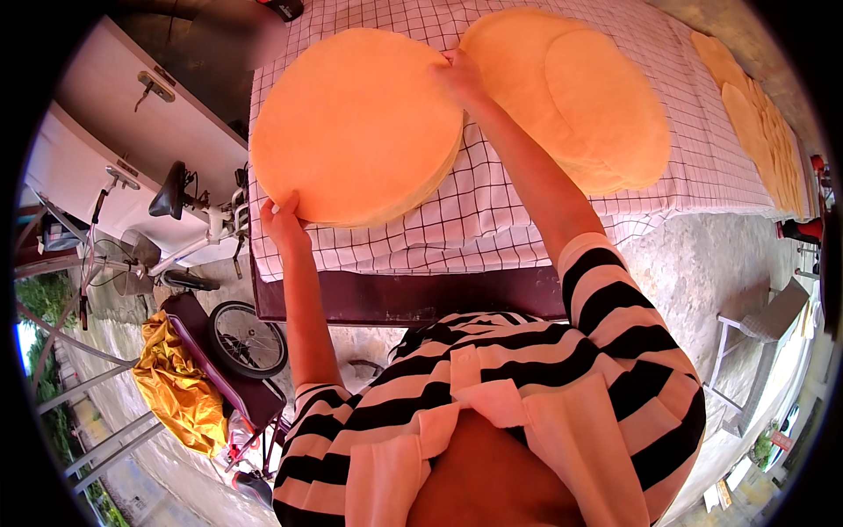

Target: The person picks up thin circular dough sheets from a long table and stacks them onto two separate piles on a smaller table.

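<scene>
A thick stack of large, round, thin pancake-like sheets (356, 123), yellow-orange and smooth on top, lies on the left part of a checked cloth (500, 220). My left hand (284, 227) is closed on the stack's near left rim, thumb on top and the other fingers mostly hidden. At the far right rim, my right hand (459, 77) pinches the edge between thumb and fingers. Whether either hand grips one sheet or several is not visible. Beside my right forearm sits a second, looser pile of similar sheets (606, 105), its layers overlapping unevenly.
More sheets (746, 123) lie along the table's far right end. The table's dark red edge (413, 299) runs in front of me. Left of it stand a bicycle (171, 198), a wheel (248, 339) and a gold-yellow cover (176, 386). A metal-framed seat (764, 321) is on the right.
</scene>
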`<state>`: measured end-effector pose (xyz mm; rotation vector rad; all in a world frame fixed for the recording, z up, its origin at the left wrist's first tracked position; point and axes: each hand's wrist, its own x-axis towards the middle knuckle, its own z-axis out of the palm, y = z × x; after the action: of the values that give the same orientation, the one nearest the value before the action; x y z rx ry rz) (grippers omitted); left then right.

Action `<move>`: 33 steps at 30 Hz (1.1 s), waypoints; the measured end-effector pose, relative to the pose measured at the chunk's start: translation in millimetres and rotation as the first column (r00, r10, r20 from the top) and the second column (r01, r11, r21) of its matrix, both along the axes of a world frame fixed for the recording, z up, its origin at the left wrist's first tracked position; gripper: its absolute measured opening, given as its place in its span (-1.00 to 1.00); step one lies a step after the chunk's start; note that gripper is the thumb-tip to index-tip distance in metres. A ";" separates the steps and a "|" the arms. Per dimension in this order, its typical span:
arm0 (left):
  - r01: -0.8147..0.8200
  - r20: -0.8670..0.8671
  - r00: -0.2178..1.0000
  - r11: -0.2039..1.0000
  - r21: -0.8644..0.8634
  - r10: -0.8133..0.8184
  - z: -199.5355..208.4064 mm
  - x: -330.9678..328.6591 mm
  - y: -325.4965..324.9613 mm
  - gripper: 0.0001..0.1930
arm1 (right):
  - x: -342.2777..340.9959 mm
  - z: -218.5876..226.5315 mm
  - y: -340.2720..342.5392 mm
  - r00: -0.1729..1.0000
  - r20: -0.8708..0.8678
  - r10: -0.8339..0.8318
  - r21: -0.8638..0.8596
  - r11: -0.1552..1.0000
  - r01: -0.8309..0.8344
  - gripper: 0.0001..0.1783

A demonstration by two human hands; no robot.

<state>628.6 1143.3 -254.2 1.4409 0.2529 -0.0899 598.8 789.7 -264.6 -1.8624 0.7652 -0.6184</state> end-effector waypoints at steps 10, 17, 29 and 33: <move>-0.097 0.265 0.964 0.920 0.380 -0.008 -12.8 1.7 38.7 -0.46 | -43.8 3.8 41.9 0.998 0.015 0.056 -0.199 0.979 -0.051 -0.52; -0.022 0.461 0.827 0.801 0.599 -0.322 -46.6 -14.7 14.3 -0.39 | -43.7 -22.8 38.4 0.991 0.043 0.126 -0.204 0.972 -0.115 -0.38; -0.068 0.601 0.161 0.598 0.798 -0.783 50.4 -165.0 -133.3 -0.76 | -334.2 -1.3 -77.0 0.546 0.319 -0.774 0.768 0.549 0.330 -0.80; 0.152 0.572 -0.040 0.561 0.814 -0.819 42.6 -209.4 -221.3 -0.86 | -380.3 -21.2 -113.2 0.564 0.250 -0.787 0.875 0.433 0.215 -0.91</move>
<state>419.2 922.0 -211.6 1.7894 -1.6087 0.3226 218.5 676.5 -285.8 -0.4375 0.9549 -1.0621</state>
